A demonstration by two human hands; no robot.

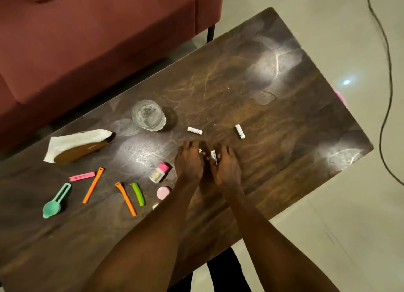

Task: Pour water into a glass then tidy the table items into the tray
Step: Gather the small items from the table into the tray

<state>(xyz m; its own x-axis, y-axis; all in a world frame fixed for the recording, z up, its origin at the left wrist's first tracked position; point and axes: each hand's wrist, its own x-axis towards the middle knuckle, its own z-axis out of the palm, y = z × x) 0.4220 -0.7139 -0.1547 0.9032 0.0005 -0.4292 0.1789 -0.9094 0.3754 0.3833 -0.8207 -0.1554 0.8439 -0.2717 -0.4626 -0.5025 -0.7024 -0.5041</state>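
Note:
A clear glass (148,115) with water stands on the dark wooden table (273,121). Two small white sachets (195,130) (240,131) lie just beyond my hands. My left hand (189,160) is curled on the table with a white sachet (200,150) peeking out at its fingertips. Beside it, my right hand (226,167) pinches another white sachet (213,155) between thumb and fingers. A brown oval tray (87,149) with a white napkin (72,139) on it lies to the left.
Near the left front lie a pink clip (82,176), two orange clips (93,185) (126,198), a green clip (138,193) and a teal scoop (55,202). A pink-capped bottle (159,172) and a pink round lid (163,192) sit by my left wrist. A red sofa (87,40) stands behind the table.

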